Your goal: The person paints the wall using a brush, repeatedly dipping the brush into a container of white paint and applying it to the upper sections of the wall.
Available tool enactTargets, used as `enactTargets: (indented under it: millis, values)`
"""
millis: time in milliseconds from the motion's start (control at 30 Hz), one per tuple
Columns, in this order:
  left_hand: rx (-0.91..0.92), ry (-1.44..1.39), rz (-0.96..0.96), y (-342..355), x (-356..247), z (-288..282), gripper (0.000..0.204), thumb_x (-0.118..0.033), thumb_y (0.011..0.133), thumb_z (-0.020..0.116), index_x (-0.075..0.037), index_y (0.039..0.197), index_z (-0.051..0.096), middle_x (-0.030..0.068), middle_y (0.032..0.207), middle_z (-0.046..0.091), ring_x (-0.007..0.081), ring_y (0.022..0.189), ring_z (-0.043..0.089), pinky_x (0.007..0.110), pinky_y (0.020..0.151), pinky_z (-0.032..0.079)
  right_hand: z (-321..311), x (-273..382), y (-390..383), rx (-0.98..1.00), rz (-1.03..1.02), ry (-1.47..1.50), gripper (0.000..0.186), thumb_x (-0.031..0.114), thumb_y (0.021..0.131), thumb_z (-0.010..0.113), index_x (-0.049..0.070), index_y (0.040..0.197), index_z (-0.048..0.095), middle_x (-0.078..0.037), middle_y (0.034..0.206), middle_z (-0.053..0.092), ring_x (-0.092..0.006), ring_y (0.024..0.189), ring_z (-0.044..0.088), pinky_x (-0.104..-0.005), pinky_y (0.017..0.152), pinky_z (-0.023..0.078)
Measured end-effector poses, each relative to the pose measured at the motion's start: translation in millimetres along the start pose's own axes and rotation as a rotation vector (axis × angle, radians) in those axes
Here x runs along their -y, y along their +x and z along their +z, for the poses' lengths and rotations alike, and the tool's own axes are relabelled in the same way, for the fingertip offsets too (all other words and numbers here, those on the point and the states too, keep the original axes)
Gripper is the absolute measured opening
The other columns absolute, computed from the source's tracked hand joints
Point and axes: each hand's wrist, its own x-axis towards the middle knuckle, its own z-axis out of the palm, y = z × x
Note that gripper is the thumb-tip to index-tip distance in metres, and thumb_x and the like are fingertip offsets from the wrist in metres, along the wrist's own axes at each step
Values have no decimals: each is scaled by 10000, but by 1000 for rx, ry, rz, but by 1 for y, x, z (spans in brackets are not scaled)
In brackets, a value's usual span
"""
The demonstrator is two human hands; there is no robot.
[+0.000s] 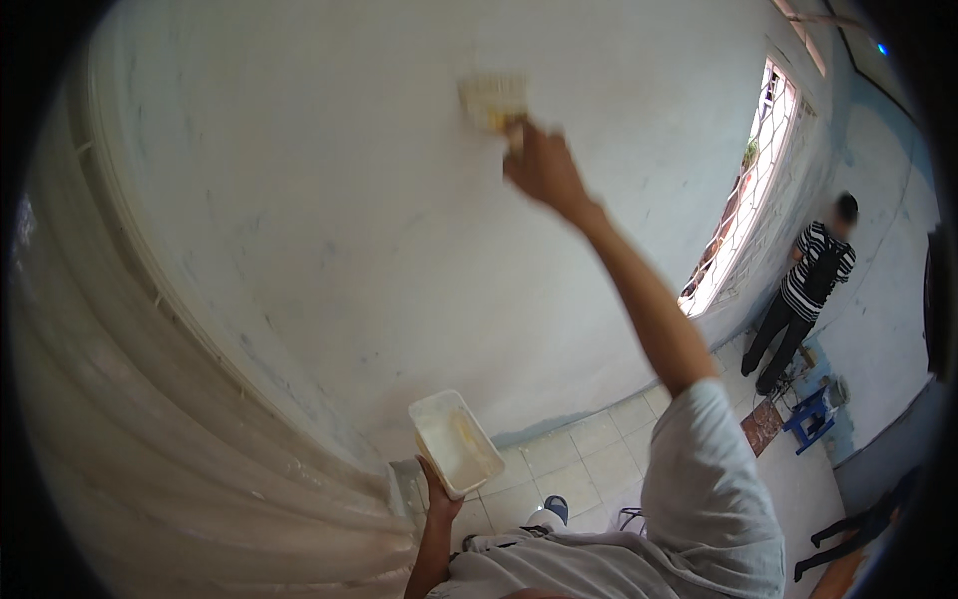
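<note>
With my right arm stretched up and forward, my right hand (546,170) grips the handle of a wide paintbrush (496,100). The brush's pale bristles appear to meet the whitish wall (349,200), and both brush and hand are slightly blurred. Low in front of me, my left hand (440,494) is closed around the side of a white rectangular plastic tub (457,441). Pale paint lies inside it, with yellowish smears on its inner wall. Bluish-grey patches show through the coating on the wall.
A pale curtain or sheet (200,449) hangs along the left. At right is a window with a metal grille (748,190). Another person (813,280) in a striped top stands by the far wall, near a blue stool (810,419). The floor has light tiles (569,464).
</note>
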Motion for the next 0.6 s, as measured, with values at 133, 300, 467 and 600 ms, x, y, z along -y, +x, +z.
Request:
enactTargets:
  millis: [133, 300, 467, 600]
  values:
    - [-2, 3, 35, 15, -1, 8, 786, -757, 946, 341, -242, 1539, 331, -35, 1481, 438, 199, 1356, 435, 443, 1128, 367, 53, 7, -167, 410, 268, 53, 483, 125, 784, 626, 56, 1255, 545, -318, 862, 647, -479, 810, 661, -568, 725, 543]
    - [-9, 104, 90, 26, -8, 6, 837, -789, 933, 308, -214, 1541, 323, 20, 1502, 428, 246, 1377, 425, 470, 1154, 340, 101, -58, -223, 844, 283, 240, 267, 208, 847, 691, 24, 1037, 723, -242, 918, 710, -353, 881, 703, -470, 795, 572]
    - [-59, -7, 22, 15, -26, 14, 817, -768, 936, 342, -236, 1554, 292, -3, 1492, 429, 222, 1382, 423, 465, 1142, 364, -13, -18, -17, 491, 128, 136, 202, 176, 886, 732, 93, 1068, 760, -88, 729, 740, -142, 549, 662, -322, 523, 553]
    - [6, 16, 25, 15, -23, 2, 826, -778, 926, 343, -243, 1554, 287, 2, 1497, 427, 228, 1374, 442, 472, 1122, 401, -117, 44, 113, -16, -58, 35, 259, 246, 905, 678, 95, 1103, 749, -81, 707, 724, -115, 518, 631, -280, 526, 541]
